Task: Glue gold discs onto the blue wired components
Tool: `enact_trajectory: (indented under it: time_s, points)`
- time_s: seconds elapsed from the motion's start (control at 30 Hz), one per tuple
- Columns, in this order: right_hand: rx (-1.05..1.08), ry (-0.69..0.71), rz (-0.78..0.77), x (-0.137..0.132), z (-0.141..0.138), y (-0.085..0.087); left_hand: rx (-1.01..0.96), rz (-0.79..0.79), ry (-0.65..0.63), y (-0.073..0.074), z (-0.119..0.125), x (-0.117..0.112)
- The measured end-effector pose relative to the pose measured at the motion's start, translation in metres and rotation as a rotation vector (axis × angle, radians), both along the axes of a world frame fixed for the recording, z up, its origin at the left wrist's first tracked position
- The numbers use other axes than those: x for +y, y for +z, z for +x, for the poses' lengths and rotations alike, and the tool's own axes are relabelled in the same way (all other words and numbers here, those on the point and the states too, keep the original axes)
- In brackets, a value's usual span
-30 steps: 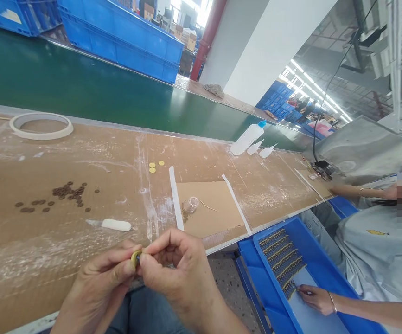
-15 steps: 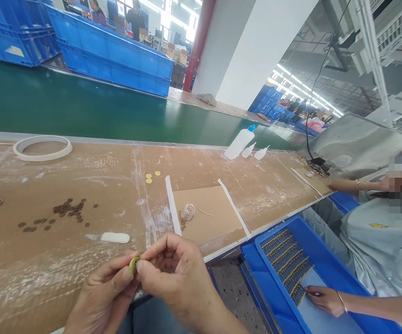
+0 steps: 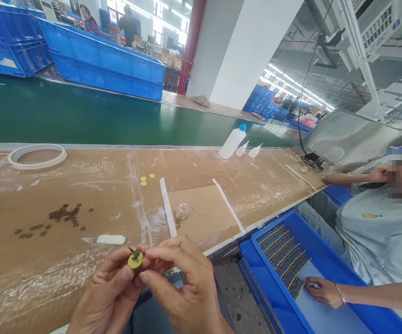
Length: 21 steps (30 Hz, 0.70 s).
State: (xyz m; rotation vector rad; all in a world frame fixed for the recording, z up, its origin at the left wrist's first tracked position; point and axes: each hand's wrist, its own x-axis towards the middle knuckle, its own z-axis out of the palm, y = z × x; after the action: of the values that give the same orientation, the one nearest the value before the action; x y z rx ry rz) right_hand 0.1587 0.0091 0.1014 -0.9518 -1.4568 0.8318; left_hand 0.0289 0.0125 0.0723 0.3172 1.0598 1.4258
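Note:
Just above the front edge of the bench, my left hand (image 3: pixel 108 287) pinches a small round yellow disc (image 3: pixel 135 262) between thumb and fingers. On the disc's upper face sits a small dark brown piece (image 3: pixel 137 253) with a thin stub sticking out. My right hand (image 3: pixel 183 278) is at the right edge of the disc, its index finger and thumb bent around it; the exact contact is partly hidden. A white-handled knife (image 3: pixel 111 239) lies on the bench just beyond my left hand.
Brown discs (image 3: pixel 63 213) lie scattered at left, and three yellow discs (image 3: pixel 143 178) farther back. A clear cup (image 3: pixel 181 212) stands on cardboard. Beyond are a tape roll (image 3: pixel 37 162) and white bottles (image 3: pixel 233 143). At right, a co-worker's hand (image 3: pixel 324 292) reaches into a blue bin (image 3: pixel 340 264).
The yellow disc has been tilted so its face and the brown piece on it now show. My right fingers have spread a little and shifted right. The view has moved slightly.

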Motion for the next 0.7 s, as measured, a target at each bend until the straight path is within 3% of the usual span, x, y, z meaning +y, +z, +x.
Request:
enact_trajectory:
  time_s: [0.2,0.4,0.6,0.7]
  points:
    - [-0.054,-0.034,0.061,0.002,0.008,-0.005,0.096,0.011,-0.015,-0.001,0.002,-0.003]
    - [-0.071,-0.033,0.169,0.002,0.016,-0.010,0.109,-0.142,-0.021,-0.001,-0.001,-0.005]
    - [-0.199,-0.030,0.339,0.000,0.024,-0.015,0.148,0.155,-0.126,-0.018,-0.005,-0.012]
    - [-0.237,-0.037,0.381,0.000,0.025,-0.016,0.166,0.178,-0.146,-0.020,-0.003,-0.012]
